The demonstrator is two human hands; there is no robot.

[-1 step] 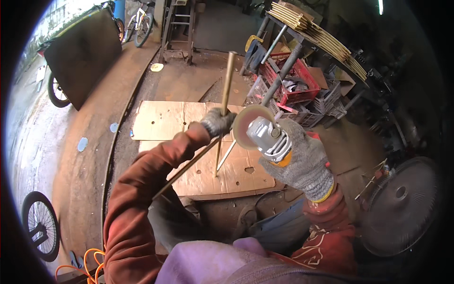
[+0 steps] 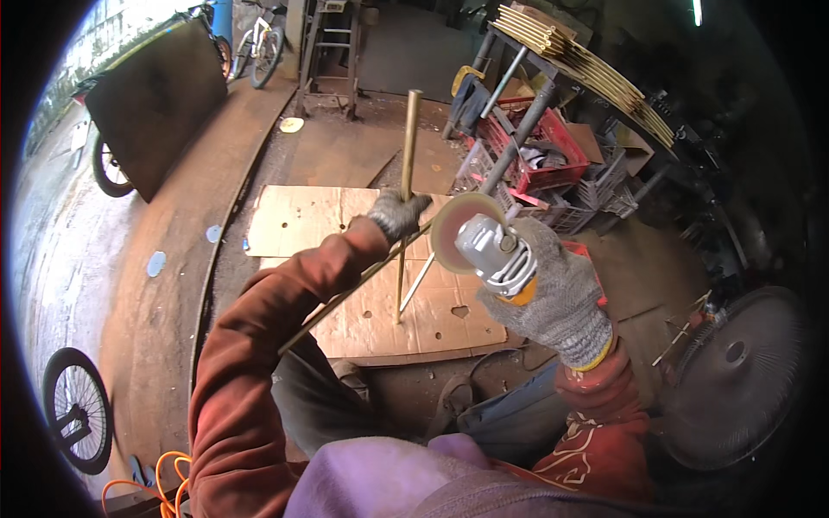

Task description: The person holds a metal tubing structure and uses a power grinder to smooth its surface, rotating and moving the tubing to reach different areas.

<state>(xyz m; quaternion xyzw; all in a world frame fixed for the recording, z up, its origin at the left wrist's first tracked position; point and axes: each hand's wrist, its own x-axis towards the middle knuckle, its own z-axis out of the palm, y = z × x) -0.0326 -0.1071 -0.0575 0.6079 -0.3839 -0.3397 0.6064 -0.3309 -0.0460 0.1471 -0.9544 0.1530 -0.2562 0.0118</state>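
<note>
My left hand (image 2: 397,214), in a grey knit glove, is closed round a frame of brass-coloured metal tubes (image 2: 412,138). One tube rises above the fist and others slant down toward the cardboard. A long one runs back under my left forearm. My right hand (image 2: 557,298), gloved too, grips an angle grinder (image 2: 490,250) with a silver head and an orange part near the glove. Its round disc (image 2: 446,237) is just right of my left hand, close to a tube's end. Whether disc and tube touch, I cannot tell.
Flattened cardboard (image 2: 371,332) with holes lies on the floor ahead of my legs. Right of it are a red crate (image 2: 553,142) and a rack bearing brass-coloured tubes (image 2: 587,65). A dark round fan (image 2: 734,354) stands near right; a wheel (image 2: 78,410) and orange hose (image 2: 168,475) are left.
The whole view has shifted slightly. My left hand sits a little higher, and a tube's end now shows between it and the disc. Both grips look the same.
</note>
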